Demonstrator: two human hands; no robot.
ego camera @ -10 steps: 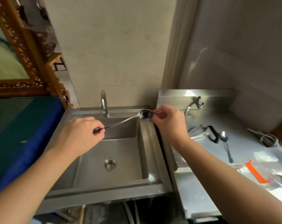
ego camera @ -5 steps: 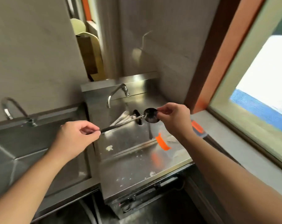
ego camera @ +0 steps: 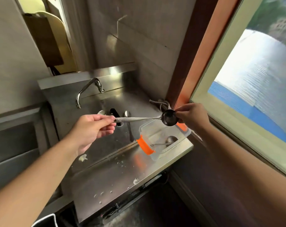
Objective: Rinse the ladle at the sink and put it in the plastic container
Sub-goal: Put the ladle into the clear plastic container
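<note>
— Since the earlier frame the head view has swung right and closed in: the first sink is gone from sight, and the ladle (ego camera: 139, 118) now hangs over the plastic container (ego camera: 163, 138) on the steel bench (ego camera: 109, 176) by the window.

— Only the one view, then. Where do I have it?

— Held level between both hands. My left hand (ego camera: 93, 128) pinches the handle end, thumb and forefinger closed on it. My right hand (ego camera: 194, 116) has its fingertips clamped on the rim of the dark bowl, which sits above the container's far side, near the orange clip (ego camera: 181, 126).

— How should I set it down?

— I'd judge the container too short for the full length. I'd drop the bowl end in first beside the spoon (ego camera: 165, 141) already lying there, then ease the handle down along the diagonal and let go only once it rests.
</note>
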